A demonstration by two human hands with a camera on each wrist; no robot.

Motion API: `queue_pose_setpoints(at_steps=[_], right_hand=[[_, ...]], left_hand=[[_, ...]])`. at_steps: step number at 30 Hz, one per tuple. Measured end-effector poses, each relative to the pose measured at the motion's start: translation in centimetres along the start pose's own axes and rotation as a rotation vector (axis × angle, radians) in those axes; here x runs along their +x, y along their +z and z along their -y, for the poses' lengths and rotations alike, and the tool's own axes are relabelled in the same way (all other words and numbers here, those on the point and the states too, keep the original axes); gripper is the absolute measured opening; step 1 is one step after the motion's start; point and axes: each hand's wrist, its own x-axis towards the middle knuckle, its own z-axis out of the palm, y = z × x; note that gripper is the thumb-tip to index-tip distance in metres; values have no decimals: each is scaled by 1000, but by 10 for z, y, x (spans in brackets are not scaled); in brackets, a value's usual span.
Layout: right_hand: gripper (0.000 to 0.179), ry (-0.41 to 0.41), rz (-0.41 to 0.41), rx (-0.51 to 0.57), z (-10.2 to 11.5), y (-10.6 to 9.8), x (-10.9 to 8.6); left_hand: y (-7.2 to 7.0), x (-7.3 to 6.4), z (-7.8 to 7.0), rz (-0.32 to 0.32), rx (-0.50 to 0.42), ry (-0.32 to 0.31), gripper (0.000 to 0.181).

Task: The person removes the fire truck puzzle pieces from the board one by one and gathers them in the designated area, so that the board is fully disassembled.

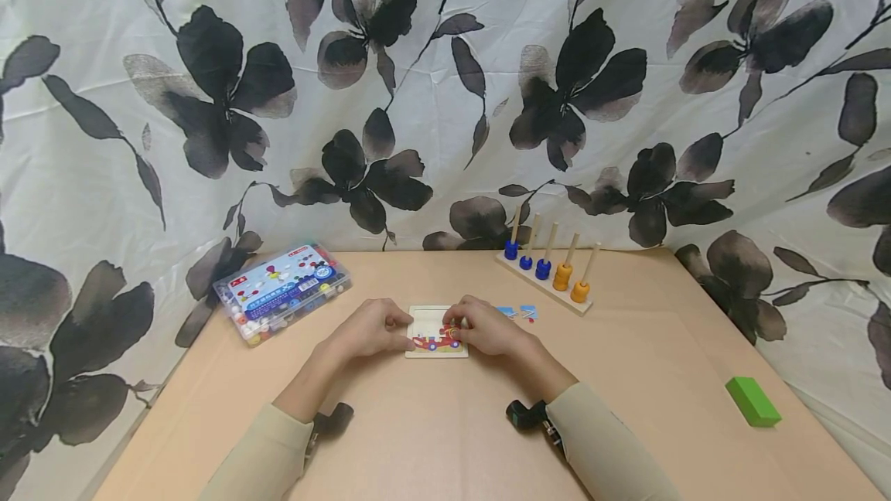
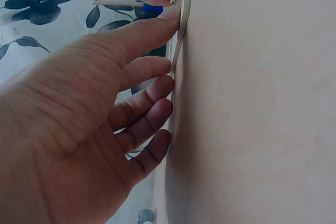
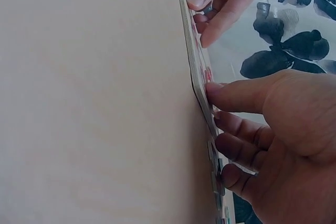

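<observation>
A small picture puzzle tray (image 1: 437, 355) with a pale rim lies in front of me, bearing a red vehicle picture with blue wheels. My left hand (image 1: 374, 328) is at its left side; in the left wrist view, the thumb (image 2: 170, 13) touches the tray and the other fingers reach down along its edge, slightly bent. Over the tray's right part, my right hand (image 1: 489, 326) pinches a red puzzle piece (image 1: 451, 326) between thumb and forefinger. Its remaining fingers (image 3: 236, 148) curve beside the rim. Just past the right hand lie loose blue puzzle pieces (image 1: 529, 312).
A clear plastic case of colored beads (image 1: 281, 292) with a blue label sits at the back left. Behind the right hand stands a wooden peg stand (image 1: 546, 284) with blue and orange rings. A green block (image 1: 753, 401) lies near the right table edge; a floral cloth hangs behind.
</observation>
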Motion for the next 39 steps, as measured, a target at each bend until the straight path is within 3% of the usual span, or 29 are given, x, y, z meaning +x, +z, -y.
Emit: queue_pose_setpoints(at_steps=[8, 16, 39], right_hand=[[20, 13, 4, -3, 0, 0, 1], [18, -11, -51, -11, 1, -1, 3], [15, -22, -85, 133, 1, -8, -1]], left_hand=[[1, 0, 1, -5, 0, 16, 47], [1, 0, 1, -9, 3, 11, 47], [0, 0, 0, -9, 9, 23, 47]])
